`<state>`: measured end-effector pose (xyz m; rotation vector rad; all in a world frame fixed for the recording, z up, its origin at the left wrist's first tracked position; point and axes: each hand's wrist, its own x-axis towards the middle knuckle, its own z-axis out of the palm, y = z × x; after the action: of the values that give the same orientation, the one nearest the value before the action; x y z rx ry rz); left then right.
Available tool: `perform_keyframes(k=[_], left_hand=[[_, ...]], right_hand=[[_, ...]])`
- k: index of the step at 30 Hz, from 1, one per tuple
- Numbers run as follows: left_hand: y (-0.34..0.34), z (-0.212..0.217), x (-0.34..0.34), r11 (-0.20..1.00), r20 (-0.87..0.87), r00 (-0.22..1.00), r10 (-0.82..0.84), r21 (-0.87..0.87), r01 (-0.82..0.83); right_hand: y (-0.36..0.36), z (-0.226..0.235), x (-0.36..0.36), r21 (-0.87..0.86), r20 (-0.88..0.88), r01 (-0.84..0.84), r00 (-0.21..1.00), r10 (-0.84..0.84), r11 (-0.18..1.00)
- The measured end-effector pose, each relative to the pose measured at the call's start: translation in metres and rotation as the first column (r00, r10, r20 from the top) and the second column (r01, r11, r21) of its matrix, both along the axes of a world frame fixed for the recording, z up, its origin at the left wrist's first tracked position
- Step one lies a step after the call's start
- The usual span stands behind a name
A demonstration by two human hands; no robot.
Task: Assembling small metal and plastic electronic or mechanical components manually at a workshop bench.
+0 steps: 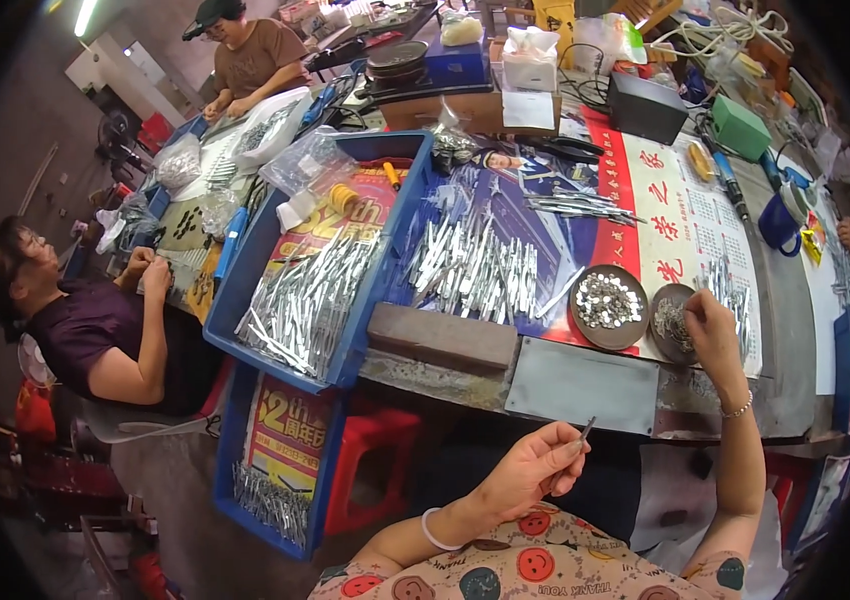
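Note:
My left hand (543, 464) is in front of the bench edge, pinching a short, thin dark metal piece (588, 428) between thumb and fingertips. My right hand (713, 328) reaches down into a round dark dish (659, 346) of small thin metal parts. Its fingers are drawn together, and whatever they grip is too small to make out. Close by on the left, a second round dish (579, 318) holds small shiny discs (609, 300). Bright metal strips (480, 268) lie in a pile farther left on the printed sheet, and more strips (730, 290) lie beyond my right hand.
Left stands a blue tray (392, 262) heaped with strips; a lower blue tray (230, 455) sits beside a red stool (370, 470). A brown block (442, 338) and grey plate (585, 385) line the near edge. Two people (95, 325) (257, 60) work at left and back.

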<state>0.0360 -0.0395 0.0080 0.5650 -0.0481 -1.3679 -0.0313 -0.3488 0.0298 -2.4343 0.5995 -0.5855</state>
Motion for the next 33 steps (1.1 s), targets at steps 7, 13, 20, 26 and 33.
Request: perform_keyframes(k=[7, 13, 20, 26, 33], left_hand=[[-0.002, -0.006, 0.001, 1.0, -0.048, 0.999, -0.008, -0.017, 0.007], [-0.002, 0.002, 0.017, 0.999, -0.151, 0.987, 0.051, 0.018, -0.048], [-0.008, -0.004, 0.02, 0.999, -0.286, 0.958, -0.014, -0.043, 0.002], [-0.007, -0.001, 0.012, 0.998, -0.252, 0.967, 0.033, 0.061, -0.018], [-0.007, -0.003, 0.008, 0.998, -0.23, 0.972, 0.037, 0.055, -0.025]], right_hand=[[-0.01, -0.006, -0.016, 0.005, 0.066, 0.013, 0.998, -0.013, 1.0], [0.053, 0.029, -0.013, 0.299, 0.154, -0.144, 0.983, 0.101, 0.943], [0.129, 0.026, -0.01, 0.338, 0.272, -0.491, 0.868, 0.416, 0.803], [0.146, 0.009, -0.005, 0.396, 0.39, -0.5, 0.851, 0.352, 0.77], [0.151, 0.003, -0.005, 0.408, 0.39, -0.468, 0.866, 0.314, 0.784]])
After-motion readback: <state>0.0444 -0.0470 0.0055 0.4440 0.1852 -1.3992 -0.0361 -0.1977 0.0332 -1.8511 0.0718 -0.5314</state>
